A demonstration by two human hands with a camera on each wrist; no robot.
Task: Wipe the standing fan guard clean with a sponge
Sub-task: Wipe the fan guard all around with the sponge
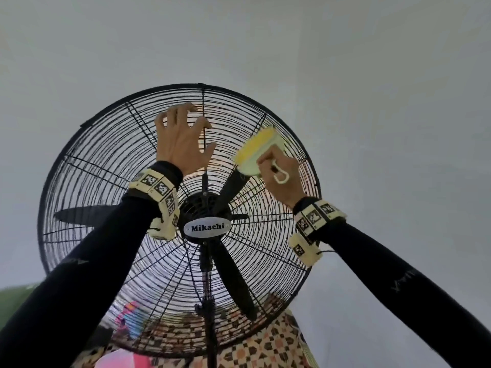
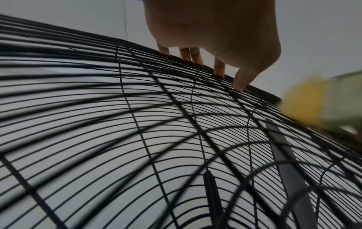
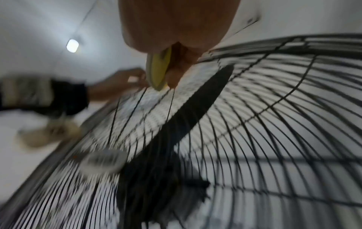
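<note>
Left hand [image 1: 180,139] splayed wide against the upper part of the round black wire fan guard [image 1: 87,166], fingertips [image 2: 219,72] and thumb pressing the wires, gripping nothing. Behind the mesh, dark fan blades [image 1: 233,282], and at the hub an oval silver badge [image 1: 207,227] reading Mikachi. Further right, right hand [image 1: 279,172] curled round the pale handle of the yellow-and-pale-green sponge [image 1: 256,148], yellow face laid on the guard's upper right, just beside the other hand. Wiping looks to be under way on the top portion, with the lower guard probably still to do. Risks, as judgement only: hard pushing so high up could tip or swing the head on its thin black stand pole [image 1: 211,341]; fingertips could slip between the wires toward the blades; soft foam could snag and tear on the wire crossings; reaching overhead could loosen the hold on the handle.
</note>
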